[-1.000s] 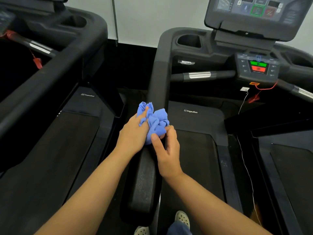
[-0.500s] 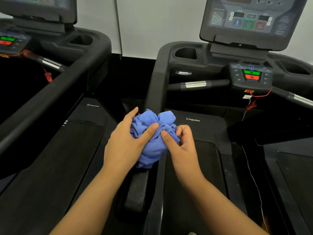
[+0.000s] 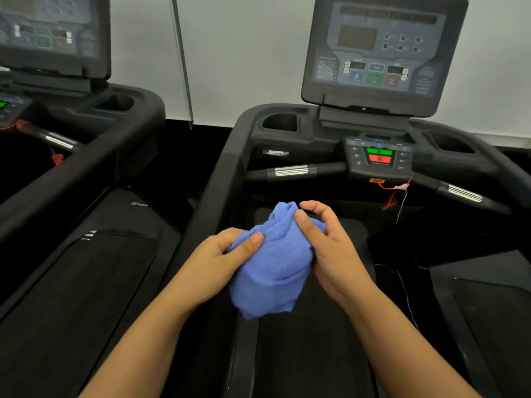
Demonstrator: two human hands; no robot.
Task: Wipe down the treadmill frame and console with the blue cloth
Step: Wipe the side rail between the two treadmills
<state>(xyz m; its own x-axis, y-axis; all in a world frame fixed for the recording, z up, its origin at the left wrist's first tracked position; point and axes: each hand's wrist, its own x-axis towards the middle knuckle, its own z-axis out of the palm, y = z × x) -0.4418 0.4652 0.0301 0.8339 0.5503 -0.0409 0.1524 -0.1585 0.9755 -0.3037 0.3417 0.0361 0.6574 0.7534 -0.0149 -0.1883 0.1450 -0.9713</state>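
1. Two bare forearms stretched up from 6 o'clock over the dark treadmill belt (image 3: 301,363).
2. Blue cloth (image 3: 273,271) sat bunched between both hands, just below frame centre, over the belt's left edge. Whether it touched the frame under it: could not tell.
3. Left hand (image 3: 215,257) at 9 o'clock of the cloth gripped it, thumb pressed across the front, fingers curled round its left side.
4. Right hand (image 3: 330,248) at 3 o'clock of the cloth pinched the upper fold, thumb on the fabric, fingers curled over near the top.
5. Black side rail (image 3: 218,182) ran from behind the cloth up toward 11 o'clock and into the front frame.
6. Grip bar (image 3: 291,170) with a silver band lay at 12 o'clock of the cloth, well apart from it.
7. Small panel (image 3: 379,156) with one green and one red button was at 1 o'clock. A red safety cord (image 3: 390,196) hung just below it.
8. Cup holder (image 3: 280,122) was at 12 o'clock, beyond the grip bar.
9. Console (image 3: 379,53) stood tilted back at 1 o'clock, farthest part of this machine, screen dark, buttons blurred.
10. Second treadmill (image 3: 71,282) filled 9 o'clock, with a second console (image 3: 51,33) at 11 o'clock, blurred.
11. White wall (image 3: 244,53) was behind both machines.
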